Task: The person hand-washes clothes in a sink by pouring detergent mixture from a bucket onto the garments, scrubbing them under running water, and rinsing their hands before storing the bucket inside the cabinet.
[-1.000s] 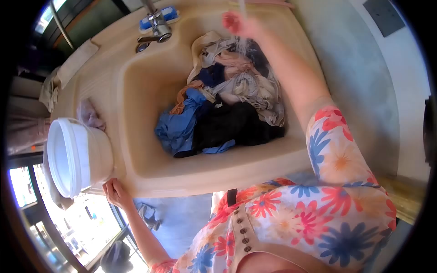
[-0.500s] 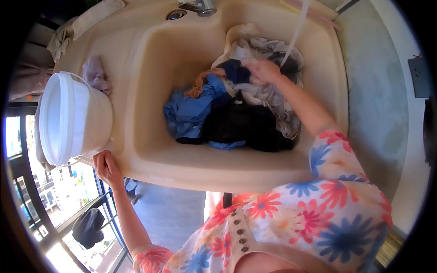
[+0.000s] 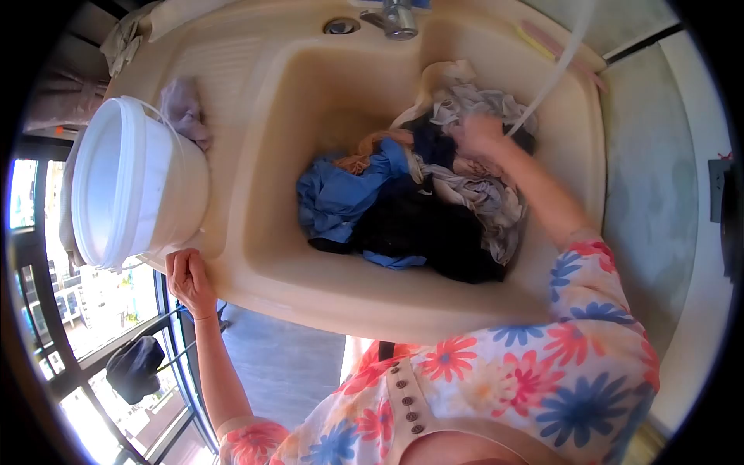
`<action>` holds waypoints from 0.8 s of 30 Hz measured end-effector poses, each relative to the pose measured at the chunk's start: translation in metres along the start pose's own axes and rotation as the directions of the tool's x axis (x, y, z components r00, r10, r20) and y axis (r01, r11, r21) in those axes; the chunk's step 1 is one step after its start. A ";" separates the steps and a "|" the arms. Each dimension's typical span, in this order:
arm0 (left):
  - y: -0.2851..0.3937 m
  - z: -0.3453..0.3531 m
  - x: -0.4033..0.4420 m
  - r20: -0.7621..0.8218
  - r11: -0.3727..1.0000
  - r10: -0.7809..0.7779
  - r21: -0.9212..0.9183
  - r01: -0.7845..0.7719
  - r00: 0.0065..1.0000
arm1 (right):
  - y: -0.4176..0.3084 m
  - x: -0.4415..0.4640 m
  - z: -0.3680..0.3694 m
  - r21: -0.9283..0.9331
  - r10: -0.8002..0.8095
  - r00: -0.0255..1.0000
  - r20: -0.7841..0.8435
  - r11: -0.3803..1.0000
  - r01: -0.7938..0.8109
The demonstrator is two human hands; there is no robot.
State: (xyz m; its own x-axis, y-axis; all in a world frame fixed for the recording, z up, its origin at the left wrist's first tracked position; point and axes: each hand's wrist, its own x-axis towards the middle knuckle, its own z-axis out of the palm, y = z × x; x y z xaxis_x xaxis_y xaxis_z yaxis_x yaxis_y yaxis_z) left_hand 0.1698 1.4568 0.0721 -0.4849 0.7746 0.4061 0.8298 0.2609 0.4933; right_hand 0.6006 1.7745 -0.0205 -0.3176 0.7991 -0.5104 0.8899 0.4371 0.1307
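Observation:
My right hand (image 3: 482,138) is down among pale wet garments (image 3: 473,101) at the back right of the beige sink (image 3: 271,170); its fingers blur into the cloth. A dark navy cloth (image 3: 432,145) lies just left of it. Nearer the front are a blue garment (image 3: 333,190), a black garment (image 3: 422,229) and an orange cloth (image 3: 372,149). A whitish stream of water (image 3: 554,74) comes down beside my right wrist. My left hand (image 3: 190,277) is closed with curled fingers at the sink's front left edge, below the white bucket (image 3: 167,182). What it grips is hidden.
A metal faucet (image 3: 397,22) stands at the sink's back. Behind the bucket lies a mauve cloth (image 3: 183,108) on the ribbed ledge. A brush with yellow bristles (image 3: 539,39) rests at the back right rim. A dark item (image 3: 136,368) hangs by the window at lower left.
My right hand has come down from above the back of the sink into the clothes, then slightly deeper among the pale ones. My left hand remains at the edge. The view has shifted.

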 end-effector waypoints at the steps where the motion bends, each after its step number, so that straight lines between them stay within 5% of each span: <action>1: 0.000 0.000 0.000 -0.005 1.000 0.004 -0.006 -0.004 1.000 | 0.000 -0.005 -0.026 0.026 -0.048 0.968 -0.248 0.998 0.056; 2: 0.001 0.000 0.000 -0.006 1.000 0.009 -0.009 -0.009 1.000 | 0.000 -0.001 -0.041 0.042 -0.084 0.874 -0.478 0.992 0.118; 5: -0.002 0.002 0.000 -0.013 1.000 0.008 -0.023 -0.009 1.000 | 0.003 0.084 0.003 0.497 -0.076 0.930 -0.360 0.828 0.260; 7: -0.003 0.001 -0.001 -0.024 0.999 -0.005 -0.046 0.004 1.000 | -0.031 0.072 0.024 0.246 -0.047 0.994 -0.097 0.967 0.069; 9: -0.005 0.002 -0.003 -0.028 0.998 0.003 -0.063 -0.005 1.000 | -0.043 0.048 0.018 0.241 -0.130 0.991 -0.038 0.961 0.135; 11: -0.006 0.003 -0.003 -0.038 0.997 -0.007 -0.079 0.004 0.999 | -0.044 0.031 0.041 0.291 -0.151 0.948 -0.281 0.928 0.234; 17: 0.001 0.001 0.000 -0.050 0.997 0.000 -0.074 -0.004 0.999 | -0.082 -0.087 0.042 0.116 -0.306 0.769 -0.561 0.891 0.439; 21: 0.001 0.002 -0.001 -0.034 0.999 -0.014 -0.051 0.012 0.999 | -0.094 -0.046 0.070 -0.001 -0.310 0.833 -0.457 0.937 0.348; 24: -0.002 0.001 0.000 -0.043 0.998 -0.009 -0.057 0.007 0.999 | -0.097 -0.013 0.055 0.114 -0.203 0.929 -0.309 0.962 0.248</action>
State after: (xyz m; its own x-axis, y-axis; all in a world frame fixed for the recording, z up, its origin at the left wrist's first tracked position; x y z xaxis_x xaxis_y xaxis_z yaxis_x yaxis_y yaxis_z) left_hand 0.1683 1.4568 0.0706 -0.5037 0.7470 0.4340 0.8096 0.2328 0.5389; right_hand 0.5360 1.6989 -0.0729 -0.5768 0.7813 -0.2386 0.8147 0.5716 -0.0979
